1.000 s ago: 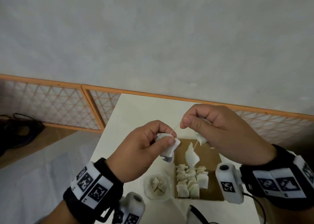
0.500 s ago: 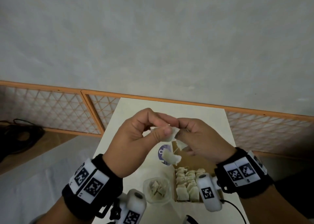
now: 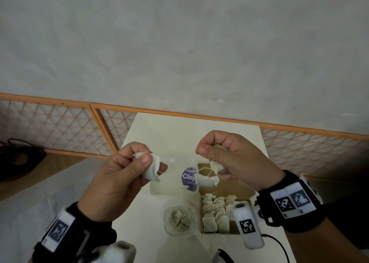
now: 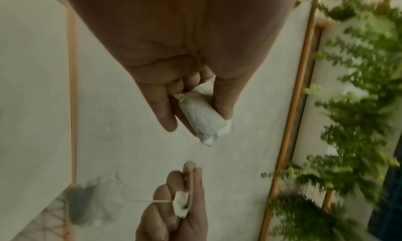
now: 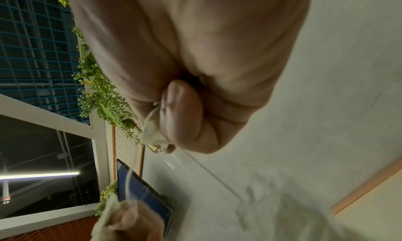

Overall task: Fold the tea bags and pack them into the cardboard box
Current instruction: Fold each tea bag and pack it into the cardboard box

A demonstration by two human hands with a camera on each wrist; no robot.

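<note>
Both hands are raised above the table (image 3: 159, 127), on the near side of the cardboard box (image 3: 242, 193). The left hand (image 3: 121, 175) pinches a rolled tea bag (image 3: 152, 170) between thumb and curled fingers, its long axis slanting down toward the box. The right hand (image 3: 231, 159), fingers curled, grips a string (image 3: 207, 170) with a second tea bag (image 3: 206, 181) dangling directly over the box's far end. Judgement: the right hand is nearer the box; the left hand's bag lies left of it and must travel rightward and down. Folded bags (image 3: 214, 213) fill the box's left part.
</note>
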